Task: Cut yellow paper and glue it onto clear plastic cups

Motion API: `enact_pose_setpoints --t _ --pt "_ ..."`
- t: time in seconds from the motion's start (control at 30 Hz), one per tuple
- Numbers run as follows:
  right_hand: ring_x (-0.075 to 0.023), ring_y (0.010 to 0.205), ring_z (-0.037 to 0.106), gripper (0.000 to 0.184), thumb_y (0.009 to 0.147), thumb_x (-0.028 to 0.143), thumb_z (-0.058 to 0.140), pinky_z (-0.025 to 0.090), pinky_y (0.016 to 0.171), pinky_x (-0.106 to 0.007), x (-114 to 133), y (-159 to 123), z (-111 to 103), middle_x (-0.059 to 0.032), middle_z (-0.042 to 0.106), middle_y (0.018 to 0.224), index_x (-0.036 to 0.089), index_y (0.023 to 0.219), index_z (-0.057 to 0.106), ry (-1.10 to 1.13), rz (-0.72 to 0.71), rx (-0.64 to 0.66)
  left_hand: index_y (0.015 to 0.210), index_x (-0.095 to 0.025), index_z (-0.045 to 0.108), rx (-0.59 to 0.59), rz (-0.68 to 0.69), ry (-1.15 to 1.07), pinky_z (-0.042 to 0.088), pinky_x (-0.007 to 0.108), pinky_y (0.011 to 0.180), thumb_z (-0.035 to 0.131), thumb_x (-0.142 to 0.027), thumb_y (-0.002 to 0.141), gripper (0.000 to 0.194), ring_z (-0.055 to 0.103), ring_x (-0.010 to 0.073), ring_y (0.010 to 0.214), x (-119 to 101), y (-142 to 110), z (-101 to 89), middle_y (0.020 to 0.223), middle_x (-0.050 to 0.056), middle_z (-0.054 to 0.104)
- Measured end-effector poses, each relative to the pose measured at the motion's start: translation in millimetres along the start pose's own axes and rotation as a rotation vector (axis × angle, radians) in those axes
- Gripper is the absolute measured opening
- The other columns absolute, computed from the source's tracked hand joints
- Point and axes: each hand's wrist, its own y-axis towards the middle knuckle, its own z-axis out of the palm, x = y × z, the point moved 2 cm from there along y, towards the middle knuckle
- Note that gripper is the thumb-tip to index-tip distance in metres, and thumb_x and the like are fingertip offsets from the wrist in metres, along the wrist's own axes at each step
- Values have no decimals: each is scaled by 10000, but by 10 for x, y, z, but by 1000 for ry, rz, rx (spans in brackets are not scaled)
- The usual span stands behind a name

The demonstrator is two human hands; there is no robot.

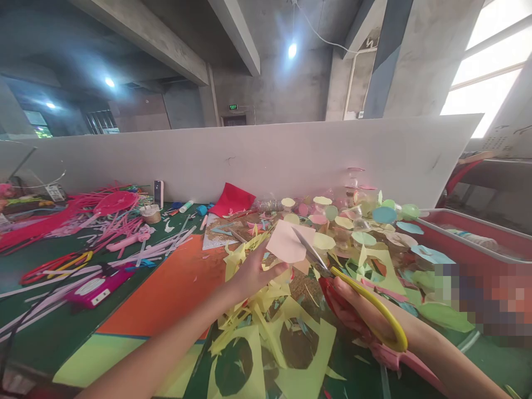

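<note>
My left hand (257, 271) pinches a pale pink paper sheet (286, 242) by its lower left side. My right hand (366, 310) grips yellow-handled scissors (374, 299), and their steel blades (310, 249) reach up to the sheet's right edge. A second, red-and-pink handled tool (386, 349) lies under my right hand, partly hidden. Beneath both hands is a heap of yellow paper offcuts (266, 338) with round holes cut in them. Pastel paper circles (357, 233) are scattered just beyond the scissors.
A green work table (50, 321) carries an orange sheet (166, 293), a red felt sheet (233, 199) and a tangle of pink strips (103, 221). A white partition (249, 160) stands behind it. A grey-rimmed red tray (469, 238) sits to the right.
</note>
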Motion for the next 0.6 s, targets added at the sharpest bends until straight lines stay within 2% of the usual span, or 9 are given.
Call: enact_pose_setpoints --t 0.3,0.43,0.6 --pt "-56 404 215 528 847 754 361 185 338 -165 -22 -2 -21 106 311 493 235 752 368 49 15 20 1317 -236 515 3 44 31 411 335 1006 561 -390 869 475 505 251 1234 12 16 1 1313 54 583" --pt "-62 437 213 525 854 744 368 201 364 -172 -8 -22 -36 101 299 521 231 740 359 -11 -1 22 1295 -241 538 -1 57 12 418 324 996 569 -369 874 441 521 244 1217 30 13 -5 1311 49 585" --pt "-77 504 265 559 865 749 320 258 419 -184 -36 -25 -20 67 352 593 217 693 354 18 15 108 1304 -236 530 48 92 17 404 325 1006 602 -361 863 464 516 249 1216 4 1 -4 1303 58 586"
